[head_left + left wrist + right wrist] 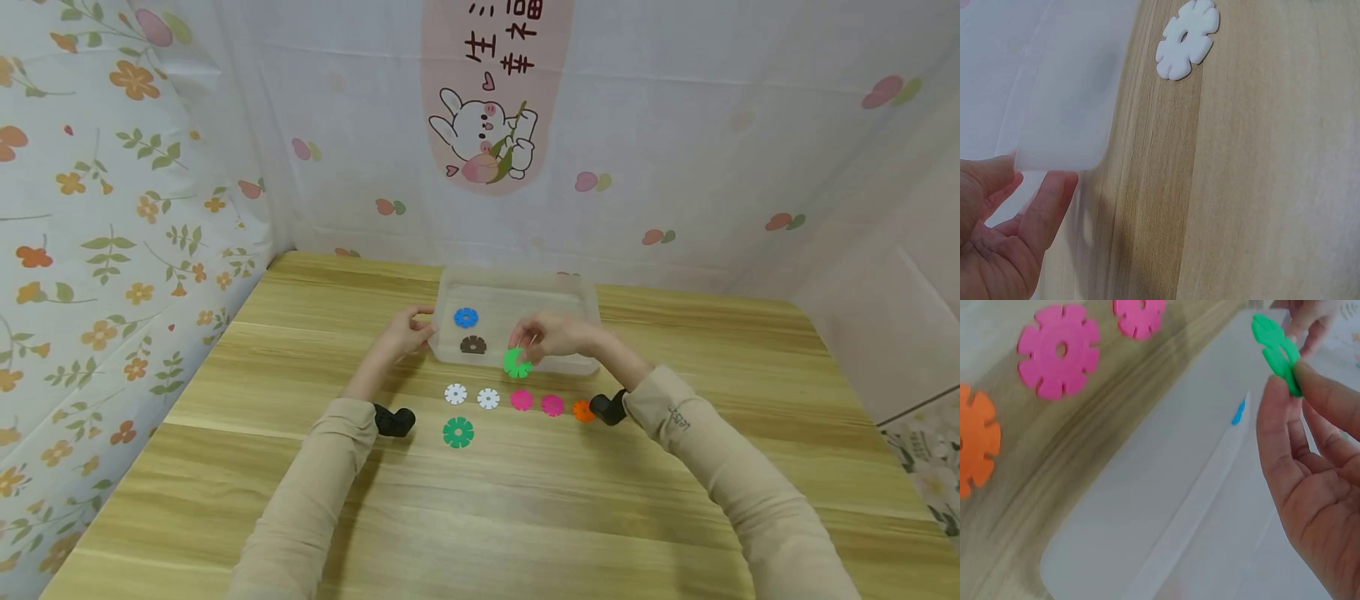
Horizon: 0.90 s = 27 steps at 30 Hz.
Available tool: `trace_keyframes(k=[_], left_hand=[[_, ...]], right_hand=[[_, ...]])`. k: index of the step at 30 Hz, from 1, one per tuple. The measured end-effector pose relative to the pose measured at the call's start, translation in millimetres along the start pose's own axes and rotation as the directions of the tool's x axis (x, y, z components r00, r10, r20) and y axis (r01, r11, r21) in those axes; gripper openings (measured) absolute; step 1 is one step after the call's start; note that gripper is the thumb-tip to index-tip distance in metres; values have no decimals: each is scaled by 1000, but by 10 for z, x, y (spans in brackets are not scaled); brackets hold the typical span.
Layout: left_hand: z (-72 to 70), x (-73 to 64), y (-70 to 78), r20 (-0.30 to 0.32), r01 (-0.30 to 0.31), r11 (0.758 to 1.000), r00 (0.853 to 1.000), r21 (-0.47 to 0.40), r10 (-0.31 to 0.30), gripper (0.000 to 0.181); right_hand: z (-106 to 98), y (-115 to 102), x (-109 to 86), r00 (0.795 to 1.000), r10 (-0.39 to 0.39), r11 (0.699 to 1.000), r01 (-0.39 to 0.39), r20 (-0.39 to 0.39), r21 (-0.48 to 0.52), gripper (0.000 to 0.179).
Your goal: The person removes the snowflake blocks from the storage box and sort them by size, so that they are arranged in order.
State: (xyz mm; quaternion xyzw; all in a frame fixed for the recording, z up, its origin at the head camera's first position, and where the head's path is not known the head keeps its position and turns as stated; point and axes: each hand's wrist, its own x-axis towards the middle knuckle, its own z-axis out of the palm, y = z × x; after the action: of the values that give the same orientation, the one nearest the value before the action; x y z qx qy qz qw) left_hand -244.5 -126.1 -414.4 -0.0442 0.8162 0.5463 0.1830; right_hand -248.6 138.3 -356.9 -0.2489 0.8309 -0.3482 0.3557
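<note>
My right hand [558, 335] pinches a light green notched snowflake disc [517, 363] between thumb and fingers, above the near wall of a translucent plastic bin [592, 312]. In the right wrist view the green disc [1277, 353] is tilted, clear of the bin. My left hand [407, 332] holds the bin's left end; in the left wrist view its fingertips [1063, 178] meet the wall at the corner. Inside the bin are a blue disc [466, 317] and a brown disc [473, 344].
On the wooden table [525, 517], in front of the bin, a row has two white discs [455, 394], two pink discs [552, 406] and an orange disc [583, 411]. A dark green disc [458, 432] lies nearer. Patterned cloth [660, 150] hangs behind the table.
</note>
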Motion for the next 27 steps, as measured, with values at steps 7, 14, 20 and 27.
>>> trace_keyframes(k=[7,14,20,27], left_hand=[[7,17,-13,1,5,1000,1000,9,-5,45],[-7,22,2,5,-3,1000,1000,17,3,46],[-16,32,2,8,-4,1000,1000,19,4,46],[-13,10,-8,4,-3,1000,1000,8,3,46]], right_hand=[[169,-54,-24,996,-16,998,21,86,-56,20],[382,-65,-8,987,-37,997,48,154,-67,20],[539,-55,25,983,5,1000,1,186,-30,20],[659,-9,53,976,-2,999,11,220,-42,24]])
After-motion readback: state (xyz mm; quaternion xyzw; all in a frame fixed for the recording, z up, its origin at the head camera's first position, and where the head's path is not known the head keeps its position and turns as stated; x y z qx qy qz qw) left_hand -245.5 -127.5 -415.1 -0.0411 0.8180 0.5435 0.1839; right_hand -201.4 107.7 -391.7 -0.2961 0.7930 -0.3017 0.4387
